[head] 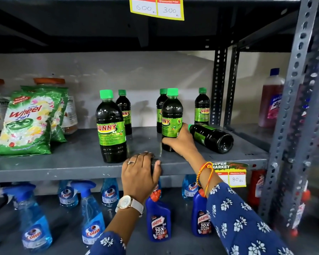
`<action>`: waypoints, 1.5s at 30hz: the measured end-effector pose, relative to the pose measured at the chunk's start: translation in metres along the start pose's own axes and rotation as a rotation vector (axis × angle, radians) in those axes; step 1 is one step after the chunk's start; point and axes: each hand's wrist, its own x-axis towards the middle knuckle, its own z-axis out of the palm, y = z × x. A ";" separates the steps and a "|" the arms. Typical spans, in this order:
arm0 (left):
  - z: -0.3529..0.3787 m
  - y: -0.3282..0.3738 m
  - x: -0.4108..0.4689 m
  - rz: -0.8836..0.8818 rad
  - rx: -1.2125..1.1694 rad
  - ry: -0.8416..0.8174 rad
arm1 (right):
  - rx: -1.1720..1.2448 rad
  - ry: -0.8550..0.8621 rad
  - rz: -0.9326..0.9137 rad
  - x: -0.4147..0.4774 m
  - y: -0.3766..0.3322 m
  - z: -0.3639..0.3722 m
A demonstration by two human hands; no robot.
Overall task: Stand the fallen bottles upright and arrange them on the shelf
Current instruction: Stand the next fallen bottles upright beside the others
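Gripping 1 upright Sunny bottle [171, 118] low on its body with my right hand [180, 142], fingers [167, 141] wrapped around the lower label and dark base. It stands on the grey shelf [63, 162], base down, green cap up, so I judge this one is being set or nudged into line, not lifted. My left hand [139, 173] rests flat over the shelf's front edge, fingers loosely curled on the lip, holding nothing; looks like a brace for balance while the right works.

1 fallen bottle [213, 138] lies on its side just right of my right hand, base toward the camera, green cap pointing back-left and partly hidden behind my wrist. Touching my hand or not, cannot tell. That is the only bottle still down, so the task reads as nearly done.

Upright already: front-left bottle [110, 126] near the edge, back-left bottle [124, 111] just behind it, 1 rear bottle [161, 109] mostly hidden behind the one I hold, and a back-right bottle [202, 106] by the slotted upright post [218, 85]. Spacing is uneven, roughly 2 rows.

Next move, as I judge it: release the held bottle, reach right, grab the fallen one at its middle, tip it up. Risk: it is round and could roll toward the shelf's right end if bumped.

Wheel detergent packs [26, 124] lean at far left, well apart. Colin spray bottles [92, 216] and Harpic bottles [159, 219] sit on the shelf below.
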 end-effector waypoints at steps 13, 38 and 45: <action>0.002 0.000 -0.001 0.009 -0.004 0.056 | 0.047 -0.011 0.031 0.001 0.003 0.000; -0.006 0.002 -0.001 -0.030 0.004 -0.054 | -0.049 -0.034 -0.037 -0.028 -0.007 -0.017; -0.012 0.006 -0.002 -0.047 -0.009 -0.082 | 0.001 -0.041 -0.078 -0.045 -0.009 -0.026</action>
